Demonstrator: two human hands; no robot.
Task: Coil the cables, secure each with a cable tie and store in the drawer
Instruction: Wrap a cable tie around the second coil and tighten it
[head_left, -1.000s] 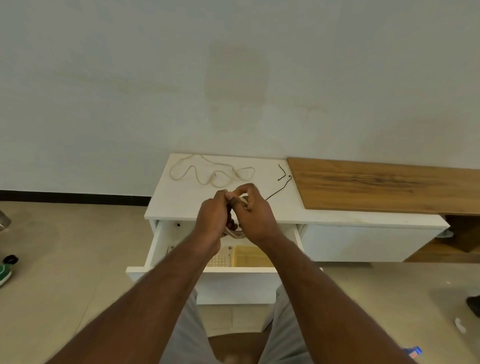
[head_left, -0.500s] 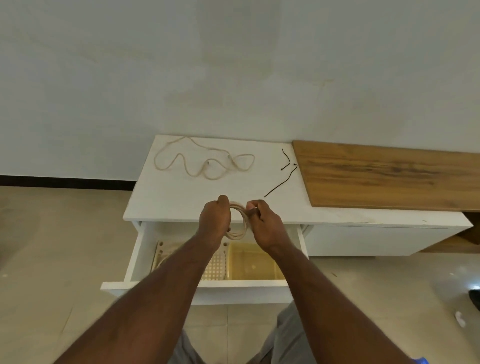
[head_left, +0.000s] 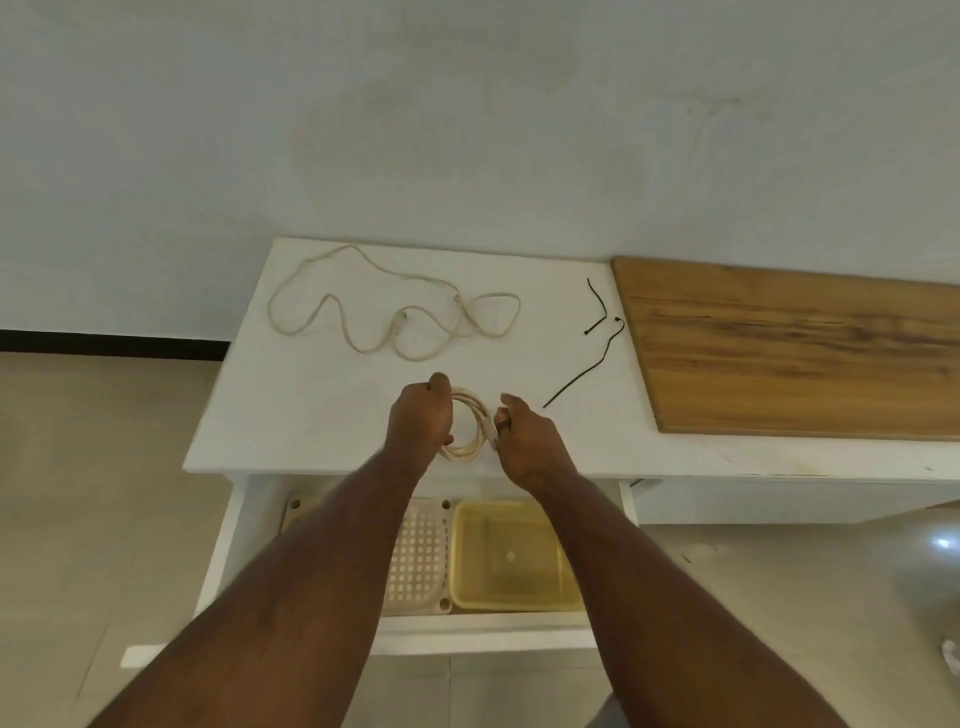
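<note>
1. Holding a coiled cream cable (head_left: 470, 430) over the front edge of the white desk (head_left: 311, 405), the left hand (head_left: 420, 417) grips the coil's left side with curled fingers, while the right hand (head_left: 524, 436) pinches its right side near a plug end.
2. Compared with half a second ago, the hands sit slightly further apart and the coil's loop shows more openly between them; the view has also tipped down, so more of the open white drawer (head_left: 228, 545) appears.
3. A loose cream cable (head_left: 384, 312) lies sprawled on the desk behind, unmoved.
4. Two black cable ties (head_left: 597, 332) lie right of it, beside a wooden board (head_left: 789, 353), as before.
5. Inside the drawer sit a white perforated tray (head_left: 418, 561) and a yellow plastic tub (head_left: 511, 556).
</note>
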